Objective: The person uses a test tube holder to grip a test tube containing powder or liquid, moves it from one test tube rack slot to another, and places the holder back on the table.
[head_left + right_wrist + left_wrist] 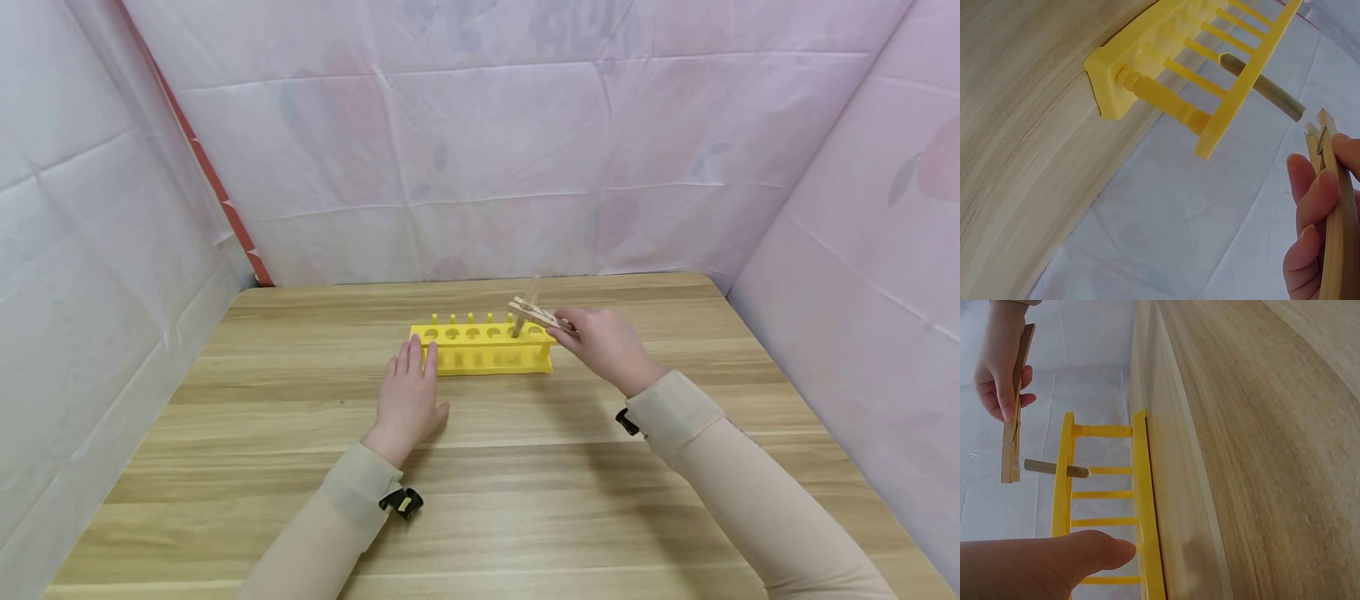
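A yellow test tube rack (491, 362) stands on the table, with a row of holes on top and a row of pegs behind. My left hand (407, 402) rests its straight fingertips on the rack's left end, the thumb spread apart. My right hand (609, 348) grips a wooden test tube clamp (1334, 231) by its handles. Held in the clamp's jaws is a glass test tube (1277, 95) with brownish contents in its lower part. The tube leans, its rounded bottom through a hole near the rack's right end and above the base in the left wrist view.
The wood-grain table (480, 508) extends around the rack. Pale patterned cloth (487, 167) hangs behind and along both sides, with a red strip (202, 158) at the left back corner. Black wrist cameras (402, 502) sit on both cuffs.
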A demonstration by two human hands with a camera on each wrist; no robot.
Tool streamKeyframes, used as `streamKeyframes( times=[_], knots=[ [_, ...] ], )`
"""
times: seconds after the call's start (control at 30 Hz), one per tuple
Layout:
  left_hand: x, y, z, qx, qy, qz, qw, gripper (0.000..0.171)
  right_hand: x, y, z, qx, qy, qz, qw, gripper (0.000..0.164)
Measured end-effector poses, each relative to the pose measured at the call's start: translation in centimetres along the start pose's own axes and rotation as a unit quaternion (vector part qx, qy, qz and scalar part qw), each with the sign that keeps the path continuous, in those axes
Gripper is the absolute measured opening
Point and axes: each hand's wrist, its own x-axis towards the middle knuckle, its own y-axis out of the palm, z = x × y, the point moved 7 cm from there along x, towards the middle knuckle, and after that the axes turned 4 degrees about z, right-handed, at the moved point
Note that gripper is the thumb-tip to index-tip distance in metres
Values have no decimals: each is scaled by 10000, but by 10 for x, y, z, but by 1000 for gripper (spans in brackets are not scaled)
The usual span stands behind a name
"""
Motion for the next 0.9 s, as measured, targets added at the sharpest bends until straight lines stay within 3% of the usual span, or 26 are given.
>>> streamKeyframes(
  times=[0.3, 0.9],
  knots=[
    [1, 1, 1, 3, -50, 102, 9999, 97, 1, -2, 1, -47, -39, -73, 10000, 20],
    [0, -1, -1, -8, -23, 3, 10000, 97, 2, -6, 2, -97, -135, -163, 9997, 22]
  ],
)
